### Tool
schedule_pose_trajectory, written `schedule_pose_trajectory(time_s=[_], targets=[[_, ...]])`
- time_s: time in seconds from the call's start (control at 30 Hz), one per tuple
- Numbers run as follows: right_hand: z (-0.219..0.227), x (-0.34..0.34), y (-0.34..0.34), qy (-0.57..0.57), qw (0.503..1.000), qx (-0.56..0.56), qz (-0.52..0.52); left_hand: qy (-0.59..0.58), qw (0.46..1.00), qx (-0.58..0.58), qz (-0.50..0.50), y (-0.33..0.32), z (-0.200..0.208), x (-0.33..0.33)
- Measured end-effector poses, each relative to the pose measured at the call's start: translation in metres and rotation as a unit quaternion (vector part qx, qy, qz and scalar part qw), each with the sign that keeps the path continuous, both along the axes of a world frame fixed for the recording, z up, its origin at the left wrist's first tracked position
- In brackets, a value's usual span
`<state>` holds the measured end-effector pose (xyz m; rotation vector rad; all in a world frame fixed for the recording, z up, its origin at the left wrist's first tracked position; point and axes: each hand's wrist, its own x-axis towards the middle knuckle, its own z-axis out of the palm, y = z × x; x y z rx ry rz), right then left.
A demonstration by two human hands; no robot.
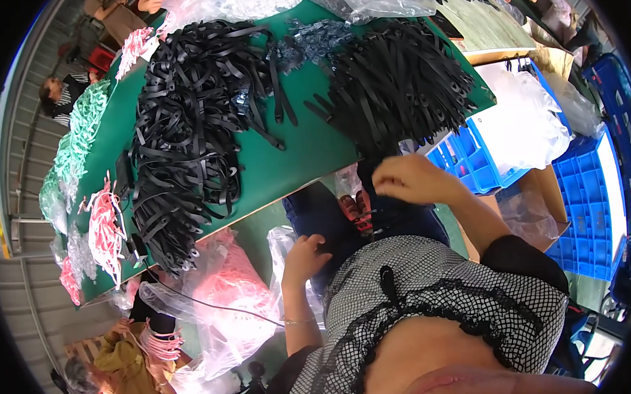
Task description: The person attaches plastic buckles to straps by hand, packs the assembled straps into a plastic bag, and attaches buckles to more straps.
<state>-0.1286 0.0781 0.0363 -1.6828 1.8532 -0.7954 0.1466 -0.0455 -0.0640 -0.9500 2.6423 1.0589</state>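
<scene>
At the front edge of a green table (292, 152), my right hand (407, 179) is bent down with its fingers together. It is beside dark strap ends that hang over the edge; what the fingers hold, if anything, is hidden. My left hand (305, 259) is above my lap, its fingers loosely curled and apart, with nothing seen in it. Closest to my right hand is a fanned pile of black straps (402, 85) with holes at their ends. A larger tangled heap of black straps (184, 132) covers the table's left part. Between them lie small translucent grey-blue clips (311, 44).
Bundles of green (84, 131) and pink straps (104, 226) lie along the table's left side. Blue crates (587, 204) and a white bag (522, 118) stand at right. Below the table is a bag of pink pieces (231, 287). A co-worker (128, 371) sits at lower left.
</scene>
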Motion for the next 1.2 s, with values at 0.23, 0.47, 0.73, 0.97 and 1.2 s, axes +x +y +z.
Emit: schedule_pose_trajectory(time_s=[0.23, 0.47, 0.73, 0.97, 1.2], targets=[[-0.003, -0.02, -0.097, 0.322, 0.909, -0.221, -0.142, 0.017, 0.996, -0.087, -0.032, -0.004, 0.007, -0.007], [-0.029, -0.024, -0.136, 0.367, 0.907, -0.158, -0.135, 0.13, 0.988, -0.031, -0.078, -0.006, 0.05, -0.043], [-0.034, -0.022, -0.142, 0.324, 0.928, -0.125, -0.137, 0.32, 0.945, -0.067, -0.026, -0.061, 0.1, -0.109], [-0.037, -0.027, -0.146, 0.301, 0.922, -0.209, -0.125, 0.33, 0.881, -0.27, 0.207, -0.178, 0.087, -0.15], [-0.039, -0.029, -0.146, 0.355, 0.908, -0.17, -0.141, 0.097, 0.906, -0.325, 0.253, -0.2, 0.091, -0.18]])
